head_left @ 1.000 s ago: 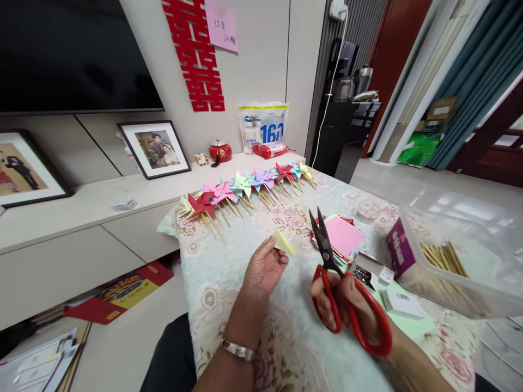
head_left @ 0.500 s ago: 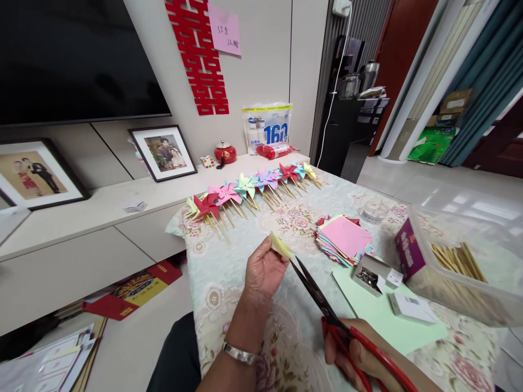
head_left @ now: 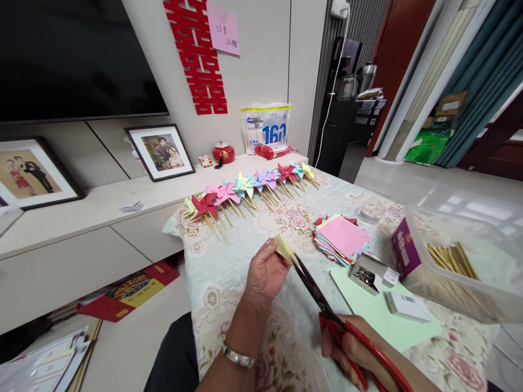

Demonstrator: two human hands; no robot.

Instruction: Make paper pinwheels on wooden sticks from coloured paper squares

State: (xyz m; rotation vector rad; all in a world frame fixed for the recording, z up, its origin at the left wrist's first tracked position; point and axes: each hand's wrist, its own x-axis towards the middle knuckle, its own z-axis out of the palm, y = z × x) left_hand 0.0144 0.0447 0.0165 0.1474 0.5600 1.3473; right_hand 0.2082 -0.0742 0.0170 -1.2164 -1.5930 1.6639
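Observation:
My left hand (head_left: 267,269) pinches a small piece of yellow paper (head_left: 285,250) above the flowered tablecloth. In my right hand (head_left: 347,348) is a pair of scissors (head_left: 322,305) with red handles and dark blades. The blade tips are at the right edge of the yellow paper, one on either side of it as far as I can see. To the right lies a stack of coloured paper squares (head_left: 343,235), pink on top. Beyond my left hand, finished paper pinwheels (head_left: 245,188) on sticks lie in a row along the table's far edge.
A clear plastic box (head_left: 457,294) of thin sticks (head_left: 453,258) stands at the right. Beside it are an open small box of metal pins (head_left: 368,276), a white box (head_left: 408,306) and green paper (head_left: 392,326). Framed photos (head_left: 161,152) stand on the cabinet (head_left: 93,220).
The scissors have moved slightly up and left, and their blades have closed further onto the yellow paper. My left hand keeps its hold on the paper.

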